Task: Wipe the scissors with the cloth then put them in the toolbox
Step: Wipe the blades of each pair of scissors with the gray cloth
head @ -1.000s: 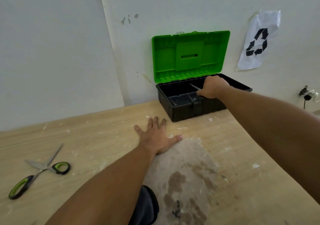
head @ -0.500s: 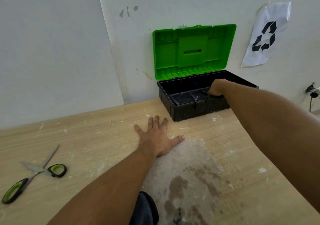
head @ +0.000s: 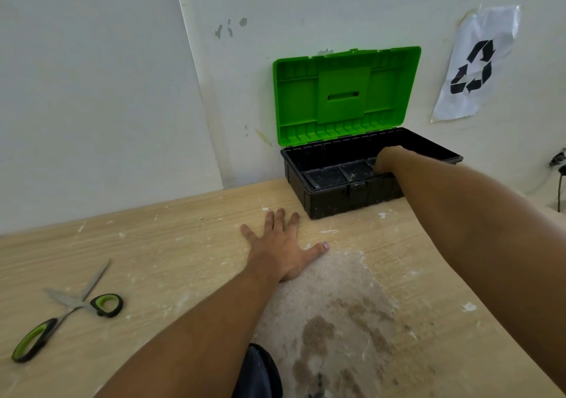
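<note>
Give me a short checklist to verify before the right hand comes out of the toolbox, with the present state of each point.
1. Toolbox lid open and standing clear: ok.
2. Right hand is down inside the toolbox tray: ok.
3. Scissors released in the tray: cannot tell, the hand hides what is under it.
4. Left hand lies flat, partly on the cloth, clear of the toolbox: ok.
5. Second scissors lie open on the table, far left, untouched: not ok, not yet wiped or stored.
6. Cloth within reach for the next wipe: ok.
</note>
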`<state>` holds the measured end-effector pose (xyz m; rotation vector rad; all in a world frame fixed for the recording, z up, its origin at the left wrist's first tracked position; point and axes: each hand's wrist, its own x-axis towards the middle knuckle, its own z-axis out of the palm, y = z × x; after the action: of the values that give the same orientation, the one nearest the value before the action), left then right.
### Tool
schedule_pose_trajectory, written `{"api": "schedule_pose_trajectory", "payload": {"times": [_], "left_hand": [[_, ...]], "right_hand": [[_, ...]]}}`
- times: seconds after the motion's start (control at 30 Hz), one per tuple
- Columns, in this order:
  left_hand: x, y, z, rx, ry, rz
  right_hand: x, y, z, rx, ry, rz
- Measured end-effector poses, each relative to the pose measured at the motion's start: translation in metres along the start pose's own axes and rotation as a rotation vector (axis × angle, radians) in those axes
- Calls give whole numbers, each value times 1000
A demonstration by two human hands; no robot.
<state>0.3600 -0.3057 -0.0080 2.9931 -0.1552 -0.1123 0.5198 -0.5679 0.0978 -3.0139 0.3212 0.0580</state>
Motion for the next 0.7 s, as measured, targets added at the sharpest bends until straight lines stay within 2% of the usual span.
{"api": "schedule_pose_trajectory", "payload": {"times": [0.07,0.17,0.3,0.33,0.43,0.53,0.7], "left_hand": [[-1,0,-1,-6,-1,1],[-2,0,-5,-17,-25,2],[-9,0,-16,-77,-60,16],[-12,-2,-18,-154,-27,25],[-27,-13,-23,-617,192,27],[-52,-27,-38,-775,348,47],[-96,-68,-62,-795,488,17]], "right_hand": [[-8,2,0,112,53,4],[-28,-2,-1,334,257,-38],[-85,-18,8,506,449,-196],[-103,-23,12,536,482,-244],[-156,-41,23,606,518,-330],[-210,-70,32,741,387,-377],[-286,-116,45,716,-77,-539]]}}
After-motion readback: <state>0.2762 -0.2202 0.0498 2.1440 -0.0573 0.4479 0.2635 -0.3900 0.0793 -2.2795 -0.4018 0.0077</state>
